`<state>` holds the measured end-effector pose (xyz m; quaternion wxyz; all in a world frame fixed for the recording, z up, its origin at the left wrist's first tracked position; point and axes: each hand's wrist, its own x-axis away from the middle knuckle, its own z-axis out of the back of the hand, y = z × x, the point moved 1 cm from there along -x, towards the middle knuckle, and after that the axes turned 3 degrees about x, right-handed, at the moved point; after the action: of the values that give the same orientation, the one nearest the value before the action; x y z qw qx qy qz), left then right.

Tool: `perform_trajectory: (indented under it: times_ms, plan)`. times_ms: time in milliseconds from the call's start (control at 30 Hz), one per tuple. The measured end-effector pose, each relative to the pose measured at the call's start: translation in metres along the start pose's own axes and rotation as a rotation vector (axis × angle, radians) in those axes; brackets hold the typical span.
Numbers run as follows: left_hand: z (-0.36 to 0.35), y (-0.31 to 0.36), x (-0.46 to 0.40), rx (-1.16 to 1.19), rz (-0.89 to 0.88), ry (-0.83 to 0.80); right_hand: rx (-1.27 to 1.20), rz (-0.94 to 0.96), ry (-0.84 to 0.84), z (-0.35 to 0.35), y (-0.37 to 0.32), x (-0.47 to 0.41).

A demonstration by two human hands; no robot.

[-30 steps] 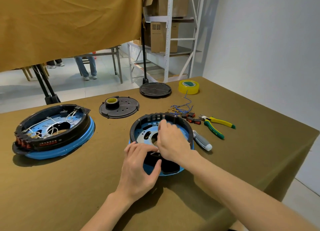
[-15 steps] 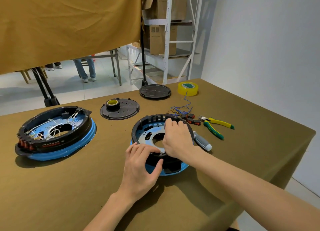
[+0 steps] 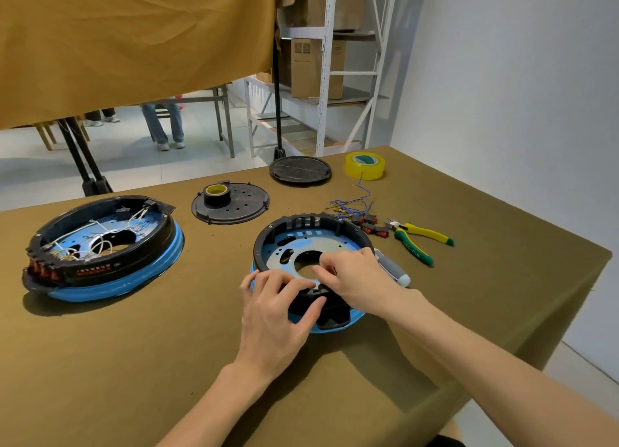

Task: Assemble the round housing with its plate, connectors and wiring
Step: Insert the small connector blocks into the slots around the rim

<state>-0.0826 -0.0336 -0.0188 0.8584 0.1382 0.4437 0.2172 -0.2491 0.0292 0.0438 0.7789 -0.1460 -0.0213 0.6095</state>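
Round housing (image 3: 303, 227) lay on the desk (image 3: 134, 346). Left hand (image 3: 273, 316) gripped its near rim. Right hand (image 3: 355, 280) pinched something unidentifiable over the plate (image 3: 294, 250).

Desk (image 3: 140, 363) w/ olive cloth carries two round housings (image 3: 303, 235) (image 3: 100, 249), two black discs (image 3: 231, 203) (image 3: 300, 170), yellow tape (image 3: 365, 165), pliers (image 3: 418, 240), wires (image 3: 351, 205).
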Motion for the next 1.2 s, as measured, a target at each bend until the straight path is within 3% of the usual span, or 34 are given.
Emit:
perform_trajectory:
  times_ms: [133, 200, 300, 667, 1000, 1100, 1200]
  plan:
    - [0.001, 0.0, 0.0, -0.006, -0.007, 0.0, -0.212, 0.043, 0.013, 0.008, 0.008, 0.008]
    - [0.003, 0.001, 0.0, 0.003, -0.06, -0.009, -0.396, 0.097, 0.027, 0.014, 0.016, 0.017]
    - [0.004, -0.002, -0.002, 0.033, -0.158, -0.04, -0.486, 0.176, 0.053, 0.017, 0.029, 0.035]
    - [0.005, 0.003, -0.005, 0.009, -0.146, -0.042, -0.219, 0.3, 0.176, 0.015, 0.027, 0.053]
    - [0.012, 0.003, -0.008, 0.038, -0.183, -0.119, -0.203, 0.299, 0.234, 0.011, 0.03, 0.058]
    - [0.016, 0.0, -0.006, 0.127, -0.168, -0.176, -0.443, 0.163, 0.22, 0.014, 0.041, 0.05]
    - [0.018, -0.007, -0.017, 0.206, -0.08, -0.103, -0.567, -0.107, 0.42, 0.018, 0.063, 0.02]
